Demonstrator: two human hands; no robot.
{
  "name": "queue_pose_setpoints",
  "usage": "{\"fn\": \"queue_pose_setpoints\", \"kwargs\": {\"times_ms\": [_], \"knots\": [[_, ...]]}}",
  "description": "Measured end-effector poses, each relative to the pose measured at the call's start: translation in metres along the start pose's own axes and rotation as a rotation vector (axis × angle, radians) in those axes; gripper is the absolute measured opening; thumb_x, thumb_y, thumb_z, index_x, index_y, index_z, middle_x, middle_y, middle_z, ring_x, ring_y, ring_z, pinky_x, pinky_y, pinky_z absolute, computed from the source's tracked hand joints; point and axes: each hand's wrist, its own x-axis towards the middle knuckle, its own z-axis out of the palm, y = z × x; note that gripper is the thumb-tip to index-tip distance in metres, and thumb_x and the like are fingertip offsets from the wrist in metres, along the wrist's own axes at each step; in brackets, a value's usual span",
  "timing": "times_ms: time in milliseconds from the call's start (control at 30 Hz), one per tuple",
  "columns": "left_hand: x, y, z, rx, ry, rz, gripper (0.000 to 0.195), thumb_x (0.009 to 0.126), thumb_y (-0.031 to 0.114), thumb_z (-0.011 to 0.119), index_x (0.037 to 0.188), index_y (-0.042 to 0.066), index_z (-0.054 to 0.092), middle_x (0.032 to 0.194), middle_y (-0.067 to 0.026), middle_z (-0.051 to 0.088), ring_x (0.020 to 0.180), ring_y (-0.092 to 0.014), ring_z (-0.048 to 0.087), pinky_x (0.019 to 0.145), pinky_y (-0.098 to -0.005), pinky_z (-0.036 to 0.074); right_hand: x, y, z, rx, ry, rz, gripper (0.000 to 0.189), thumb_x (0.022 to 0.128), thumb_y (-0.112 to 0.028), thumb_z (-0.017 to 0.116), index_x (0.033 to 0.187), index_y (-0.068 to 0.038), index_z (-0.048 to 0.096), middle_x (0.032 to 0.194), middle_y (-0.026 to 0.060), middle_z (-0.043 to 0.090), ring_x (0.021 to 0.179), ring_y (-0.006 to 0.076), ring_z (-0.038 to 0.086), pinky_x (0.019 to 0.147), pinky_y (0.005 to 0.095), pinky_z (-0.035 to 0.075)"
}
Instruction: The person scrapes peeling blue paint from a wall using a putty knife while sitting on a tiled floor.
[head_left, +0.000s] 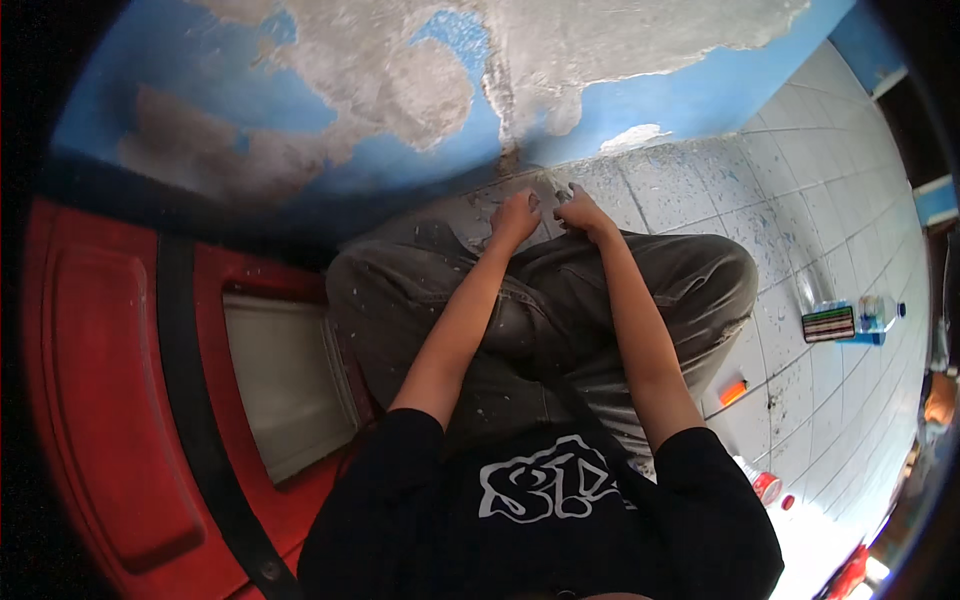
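I sit cross-legged before a blue wall (660, 97) whose paint has peeled in large patches to bare grey plaster (427, 94). My right hand (583, 211) grips a small greyish tool (561, 195), possibly a scraper, low over the floor by the foot of the wall. Its working end is too blurred to make out. Beside it, a short gap to the left, my left hand (516, 215) has its fingers curled; whether anything is inside them is hidden. A dark vertical crack (508, 154) in the wall meets the floor just beyond both hands.
Paint flakes (739, 176) litter the white floor tiles (667, 195). To my right lie an orange lighter (733, 392), a striped flat case (828, 324), a clear plastic bottle (874, 315) and a red-labelled bottle (763, 484). A red panelled door (112, 390) stands close on my left.
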Motion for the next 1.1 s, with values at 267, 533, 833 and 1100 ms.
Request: {"fn": "queue_pose_setpoints", "kwargs": {"times_ms": [267, 533, 833, 1100], "knots": [[0.001, -0.003, -0.009, -0.181, 0.160, -0.198, 0.027, 0.075, 0.023, 0.054, 0.098, 0.009, 0.058, 0.092, -0.0138, 0.062, 0.087, -0.035, 0.058, 0.073, -0.0445, 0.045, -0.007, 0.001, -0.018, -0.088, -0.024, -0.277, 0.045, 0.063, -0.011, 0.064, 0.107, -0.002, 0.059, 0.073, 0.0124, 0.062, 0.059, 0.0178, 0.061, 0.051, 0.0287, 0.048], [0.013, -0.031, -0.022, -0.455, 0.449, -0.318, 0.021, 0.075, 0.021, 0.054, 0.090, 0.009, 0.062, 0.089, -0.0128, 0.064, 0.084, -0.031, 0.059, 0.074, -0.0387, 0.045, -0.023, -0.027, -0.046, -0.025, -0.035, -0.315, 0.032, 0.069, -0.015, 0.067, 0.100, -0.009, 0.064, 0.074, 0.0052, 0.064, 0.054, 0.0099, 0.054, 0.045, 0.0220, 0.040], [0.006, -0.018, -0.038, -0.528, 0.557, -0.309, 0.014, 0.077, 0.015, 0.053, 0.083, 0.005, 0.060, 0.077, -0.0088, 0.065, 0.074, -0.022, 0.063, 0.068, -0.0344, 0.046, -0.041, -0.046, -0.074, 0.003, 0.045, -0.358, 0.027, 0.067, -0.014, 0.072, 0.092, -0.005, 0.067, 0.067, 0.0052, 0.063, 0.047, 0.0066, 0.046, 0.042, 0.0209, 0.036], [0.015, -0.035, -0.053, -1.067, 1.125, -0.545, 0.015, 0.082, 0.008, 0.050, 0.094, 0.000, 0.048, 0.085, -0.0169, 0.056, 0.068, -0.024, 0.057, 0.064, -0.0353, 0.045, -0.022, -0.061, -0.060, -0.073, 0.085, -0.458, 0.030, 0.063, -0.019, 0.074, 0.088, -0.003, 0.068, 0.063, 0.0055, 0.061, 0.050, 0.0085, 0.048, 0.044, 0.0233, 0.038]]}}
